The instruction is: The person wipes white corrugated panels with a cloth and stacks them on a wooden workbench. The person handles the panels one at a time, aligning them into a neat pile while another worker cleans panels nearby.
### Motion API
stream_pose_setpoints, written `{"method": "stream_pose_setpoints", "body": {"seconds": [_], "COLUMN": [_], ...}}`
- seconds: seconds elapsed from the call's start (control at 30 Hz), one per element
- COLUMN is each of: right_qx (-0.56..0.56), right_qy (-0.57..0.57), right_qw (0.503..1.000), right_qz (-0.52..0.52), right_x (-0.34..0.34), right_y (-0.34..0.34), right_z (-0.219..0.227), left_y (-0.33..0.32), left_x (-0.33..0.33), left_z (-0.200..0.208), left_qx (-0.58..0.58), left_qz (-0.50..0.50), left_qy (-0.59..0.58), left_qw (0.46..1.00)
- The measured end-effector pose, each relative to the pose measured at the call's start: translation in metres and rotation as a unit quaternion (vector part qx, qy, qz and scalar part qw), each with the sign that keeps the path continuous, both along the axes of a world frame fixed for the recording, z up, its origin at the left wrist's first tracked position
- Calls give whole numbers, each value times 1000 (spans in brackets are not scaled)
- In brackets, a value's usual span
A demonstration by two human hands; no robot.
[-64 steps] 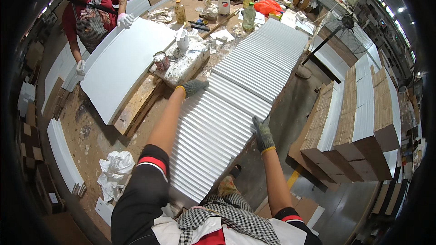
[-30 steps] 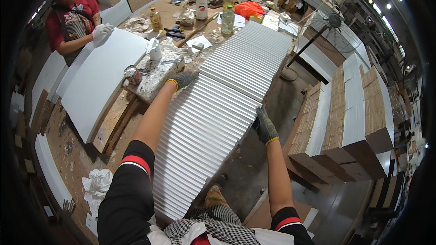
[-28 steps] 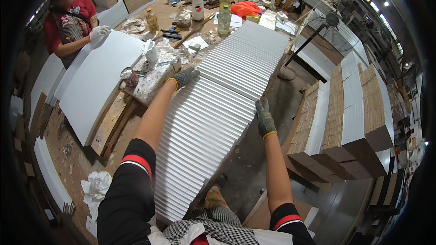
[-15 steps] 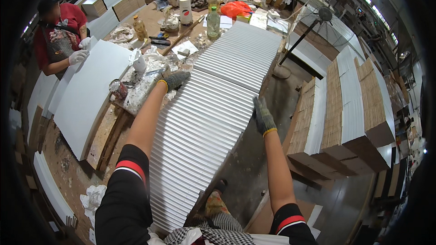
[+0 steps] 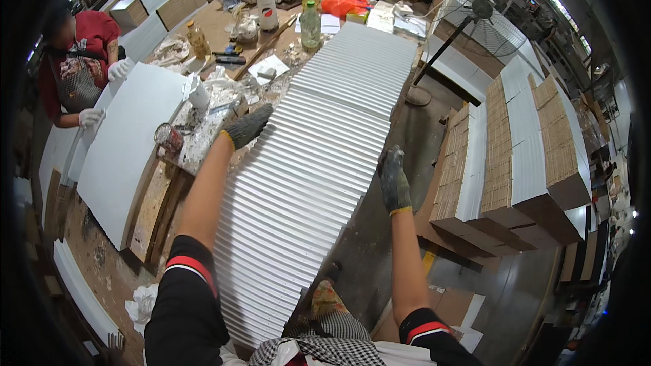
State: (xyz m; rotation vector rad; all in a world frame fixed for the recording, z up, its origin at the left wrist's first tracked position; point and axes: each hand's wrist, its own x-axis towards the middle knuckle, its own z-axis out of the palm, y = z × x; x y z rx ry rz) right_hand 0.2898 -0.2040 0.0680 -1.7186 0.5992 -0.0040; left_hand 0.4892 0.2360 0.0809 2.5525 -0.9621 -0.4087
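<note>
A long run of narrow white strips (image 5: pixel 298 169) lies side by side before me, making a ribbed surface. A seam divides it from a farther block of similar strips (image 5: pixel 359 57). My left hand (image 5: pixel 249 129), in a dark grey knit glove with a yellow cuff, is at the left edge of the run near the seam, fingers stretched out. Just off the right edge is my right hand (image 5: pixel 394 179), gloved alike, its fingers pointing away from me and apparently holding nothing. Whether the left fingertips touch the strips is hard to see.
At left, a co-worker in white gloves (image 5: pixel 91 117) handles white panels (image 5: pixel 132 156). A paint-stained can (image 5: pixel 168 137), a green bottle (image 5: pixel 310 27) and a white canister (image 5: pixel 266 7) stand on the cluttered table. Stacked boards (image 5: pixel 508 156) and a fan (image 5: pixel 481 8) are at right.
My right hand has drawn away from the strips' right edge. My left hand has slid slightly nearer along the left edge. The co-worker's hands have moved apart on the panel.
</note>
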Motion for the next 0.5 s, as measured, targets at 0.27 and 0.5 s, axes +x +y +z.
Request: {"method": "stream_pose_setpoints", "body": {"seconds": [0.27,0.5], "right_qx": [-88,39], "right_qy": [-261,-279], "right_qw": [961,959], "right_qz": [-29,29], "right_x": [-54,-78], "right_y": [81,83], "right_z": [-93,-47], "left_y": [46,52], "left_x": [-128,-129], "left_z": [22,32], "left_qx": [-175,4], "left_qz": [349,126], "left_qy": [354,33], "left_qw": [850,991]}}
